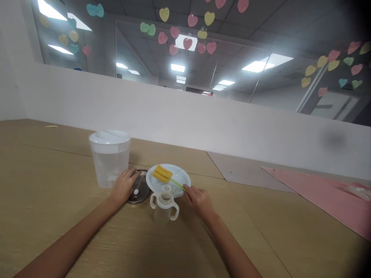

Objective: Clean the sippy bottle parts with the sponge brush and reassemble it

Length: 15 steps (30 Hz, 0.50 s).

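Note:
A yellow sponge bottle brush (162, 174) with a thin green handle is held in my right hand (199, 200), its fingers closed round the handle. The sponge head lies over a white bowl (184, 178). In front of the bowl stands a baby bottle (162, 214) upright without its cap, a white handle ring around its neck. A small white ring (166, 188) shows just behind its mouth. My left hand (124, 187) rests at the left rim of a round metal tray (138, 199), fingers stretched over it. A straw piece with a white weighted end (136, 191) lies on the tray, close to the fingertips.
A translucent lidded water bucket (110, 160) stands behind my left hand. On the right, a pink mat (319, 193) covers part of the wooden table (72, 216), with a clear plastic item (359, 191) on it. A white wall (174, 116) closes off the back.

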{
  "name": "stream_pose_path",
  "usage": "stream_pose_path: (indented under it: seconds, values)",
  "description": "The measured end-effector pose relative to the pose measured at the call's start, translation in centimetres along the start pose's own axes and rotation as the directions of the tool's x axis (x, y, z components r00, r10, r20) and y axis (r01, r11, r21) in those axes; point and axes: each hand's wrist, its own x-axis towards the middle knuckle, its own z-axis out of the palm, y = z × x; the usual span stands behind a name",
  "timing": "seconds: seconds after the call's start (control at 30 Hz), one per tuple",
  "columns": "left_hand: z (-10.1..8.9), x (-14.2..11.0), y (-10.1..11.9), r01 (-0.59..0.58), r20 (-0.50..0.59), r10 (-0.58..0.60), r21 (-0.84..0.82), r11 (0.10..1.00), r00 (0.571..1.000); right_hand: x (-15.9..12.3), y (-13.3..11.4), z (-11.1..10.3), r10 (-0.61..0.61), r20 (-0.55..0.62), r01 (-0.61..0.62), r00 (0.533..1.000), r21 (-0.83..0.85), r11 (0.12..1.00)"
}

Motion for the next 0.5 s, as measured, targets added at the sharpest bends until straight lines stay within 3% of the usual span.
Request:
stream_pose_path:
  seconds: [0.33,0.43,0.5]
  values:
    - [-1.5,0.3,0.7,0.017,0.112,-0.027,0.083,0.996,0.993,-0.2,-0.1,0.1,0.077,0.126,-0.079,0.989,0.015,0.997]
    - [-1.5,0.4,0.7,0.007,0.128,-0.019,0.091,0.996,0.992,-0.1,-0.3,0.0,0.265,0.213,-0.285,0.941,0.07,0.956]
    - [-1.6,0.4,0.7,-0.012,0.138,0.0,0.082,0.997,0.99,0.3,-0.7,-0.2,0.441,0.284,-0.492,0.851,0.142,0.859]
